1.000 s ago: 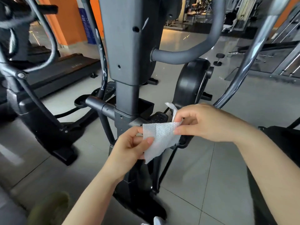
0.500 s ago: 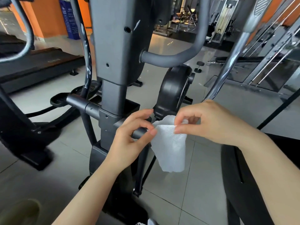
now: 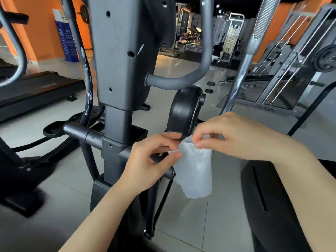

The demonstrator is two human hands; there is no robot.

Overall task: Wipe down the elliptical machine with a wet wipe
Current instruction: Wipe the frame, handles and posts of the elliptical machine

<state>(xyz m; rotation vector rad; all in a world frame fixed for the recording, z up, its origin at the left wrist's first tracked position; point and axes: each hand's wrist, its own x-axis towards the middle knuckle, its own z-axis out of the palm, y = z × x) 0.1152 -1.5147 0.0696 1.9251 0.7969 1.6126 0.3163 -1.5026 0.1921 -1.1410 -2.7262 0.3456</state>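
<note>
White wet wipe (image 3: 195, 171) seemingly pinched by both hands, hanging free

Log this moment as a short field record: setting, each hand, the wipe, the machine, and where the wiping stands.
setting: gym floor, tiled, other equipment around
left hand: pinches the wipe's upper left edge
right hand: pinches the wipe's top edge
wet wipe: white, textured, hanging down between both hands, partly unfolded
elliptical machine: grey centre column straight ahead, behind the hands
contact: wipe looks held in the air, not pressed to the machine
wiping: not yet begun, as far as this view shows
</note>
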